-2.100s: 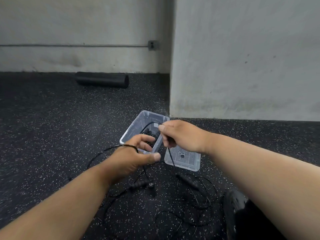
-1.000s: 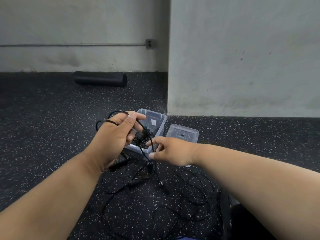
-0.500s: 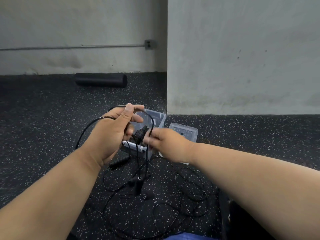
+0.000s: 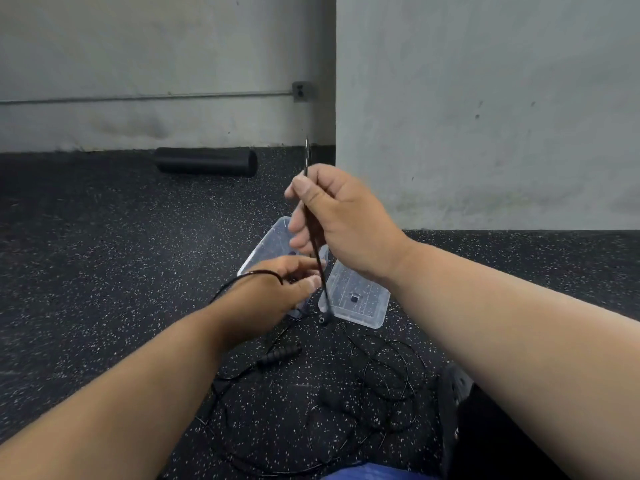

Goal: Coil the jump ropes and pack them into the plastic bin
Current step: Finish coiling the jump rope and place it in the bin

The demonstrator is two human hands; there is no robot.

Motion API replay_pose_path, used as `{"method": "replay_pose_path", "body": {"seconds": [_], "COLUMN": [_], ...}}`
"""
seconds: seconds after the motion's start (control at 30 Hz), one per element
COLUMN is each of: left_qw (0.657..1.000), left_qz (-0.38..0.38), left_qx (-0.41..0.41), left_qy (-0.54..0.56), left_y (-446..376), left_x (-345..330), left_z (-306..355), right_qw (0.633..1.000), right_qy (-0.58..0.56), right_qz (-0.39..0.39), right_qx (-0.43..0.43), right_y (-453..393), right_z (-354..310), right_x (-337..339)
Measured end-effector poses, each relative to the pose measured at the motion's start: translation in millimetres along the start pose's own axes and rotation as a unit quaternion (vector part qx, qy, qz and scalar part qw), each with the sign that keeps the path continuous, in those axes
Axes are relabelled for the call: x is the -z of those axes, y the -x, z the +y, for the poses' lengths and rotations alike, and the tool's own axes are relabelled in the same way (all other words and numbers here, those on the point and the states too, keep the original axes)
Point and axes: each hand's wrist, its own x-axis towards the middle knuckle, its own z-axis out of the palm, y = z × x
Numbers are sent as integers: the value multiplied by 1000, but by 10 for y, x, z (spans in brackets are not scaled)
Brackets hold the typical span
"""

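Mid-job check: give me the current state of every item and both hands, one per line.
right hand: raised, pinching the rope, pulling it up taut
left hand: lower, fingers curled round rope loops
held jump rope: partly coiled, not yet in the bin
plastic bin: open, on the floor, contents unclear
lid: off, lying beside the bin
loose ropes: tangled on the floor
handle: lying on the floor
foam roller: lying by the wall
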Motion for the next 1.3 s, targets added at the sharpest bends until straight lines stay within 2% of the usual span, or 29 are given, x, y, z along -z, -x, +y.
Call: {"method": "replay_pose_path", "body": {"seconds": [0.17, 0.3, 0.37, 0.5, 0.6, 0.7, 0.77, 0.9, 1.0, 1.07, 1.17, 1.2, 1.3], "left_qw": [996, 994, 992, 995, 997, 995, 992, 982, 979, 977, 969, 966, 959], "left_qz": [-53, -94, -116, -94, -47, 3, 14, 24, 27, 30, 29, 28, 27], "left_qx": [16, 37, 37, 5, 12, -1, -14, -35, -50, -50, -49, -51, -58], "left_qy": [-76, 32, 44, 18, 55, 101, 125, 183, 194, 205, 242, 254, 276], "left_y": [6, 34, 37, 28, -3, -8, -11, -33, -65, -73, -82, -83, -77], "left_x": [-165, -222, -231, -212, -140, -60, -44, -73, -95, -109, -116, -113, -92], "left_z": [-34, 87, 110, 84, 55, 116, 158, 221, 272, 310, 353, 362, 364], "right_qw": [998, 997, 996, 995, 996, 988, 965, 861, 800, 799, 849, 862, 852], "right_qy": [-46, -53, -54, -35, 13, 85, 173, 332, 411, 435, 431, 415, 405], "right_qz": [22, 54, 69, 85, 82, 28, -50, -259, -329, -297, -173, -163, -244], "right_qx": [29, 33, 34, 24, -36, -125, -191, -284, -289, -289, -252, -243, -226], "right_y": [-39, -61, -64, -72, -65, 24, 129, 326, 403, 427, 444, 438, 441], "right_z": [-190, -228, -222, -181, -42, 171, 349, 654, 838, 979, 1101, 1107, 1107], "right_x": [52, 169, 205, 237, 297, 414, 511, 557, 452, 384, 376, 382, 361]}}
